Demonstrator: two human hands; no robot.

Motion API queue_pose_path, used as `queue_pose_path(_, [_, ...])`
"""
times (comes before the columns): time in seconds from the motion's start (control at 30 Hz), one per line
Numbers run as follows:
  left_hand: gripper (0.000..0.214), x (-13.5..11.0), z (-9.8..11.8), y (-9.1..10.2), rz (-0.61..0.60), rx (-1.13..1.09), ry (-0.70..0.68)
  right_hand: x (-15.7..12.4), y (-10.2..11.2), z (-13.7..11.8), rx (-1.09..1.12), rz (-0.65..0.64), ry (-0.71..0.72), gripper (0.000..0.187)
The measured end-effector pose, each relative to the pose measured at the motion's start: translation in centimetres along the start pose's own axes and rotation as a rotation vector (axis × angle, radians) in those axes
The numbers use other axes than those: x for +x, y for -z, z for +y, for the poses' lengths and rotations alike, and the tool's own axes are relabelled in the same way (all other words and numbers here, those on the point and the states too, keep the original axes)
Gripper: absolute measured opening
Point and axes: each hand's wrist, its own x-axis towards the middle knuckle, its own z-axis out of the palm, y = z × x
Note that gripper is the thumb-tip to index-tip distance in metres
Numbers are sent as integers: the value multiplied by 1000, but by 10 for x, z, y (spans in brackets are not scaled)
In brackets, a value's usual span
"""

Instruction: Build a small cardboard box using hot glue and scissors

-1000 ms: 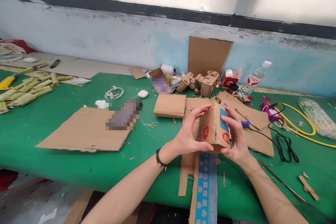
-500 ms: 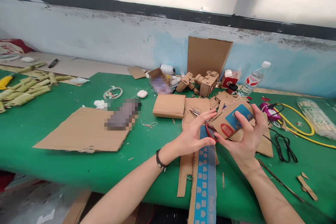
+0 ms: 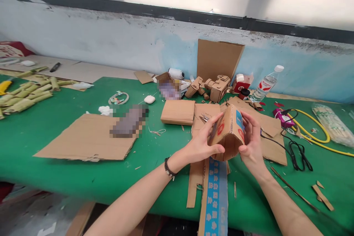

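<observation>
Between my two hands is a folded cardboard piece with blue and red print, its open end tilted toward me. My left hand grips its left side, thumb at the lower edge. My right hand holds the printed right side, its fingers behind and thumb in front. Below lies a long cardboard strip with blue printing, running off the front table edge. Scissors lie just left of the held piece, their blades showing and the handles hidden behind it.
A flat cardboard box and a cardboard sheet lie to the left. Cardboard camera-like models and a water bottle stand behind. A black cable and yellow cord lie on the right of the green table.
The cardboard piece has turned, so its open end and folded corner now face me. My left hand has closed on its left side, and my right hand has shifted slightly left.
</observation>
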Motion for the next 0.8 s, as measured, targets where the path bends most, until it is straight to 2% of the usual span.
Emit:
queue_pose_path(0.1, [129, 1, 0, 2, 12, -54, -7, 1, -1, 5, 28, -42, -30, 119])
queue_pose_path(0.23, [120, 1, 6, 3, 62, 20, -25, 2, 1, 13, 40, -92, -23, 130])
queue_pose_path(0.37, [113, 1, 12, 5, 84, 10, -23, 6, 10, 11, 9, -102, -22, 117])
queue_pose_path(0.5, [103, 5, 8, 8, 30, -203, 5, 10, 21, 1, -81, -81, 8, 102])
queue_pose_path(0.63, [98, 8, 3, 10, -16, -357, 32, 15, 29, -4, -232, -44, 99, 98])
queue_pose_path(0.8, [102, 6, 8, 12, -40, -271, 38, 16, 33, -4, -340, -51, 149, 97])
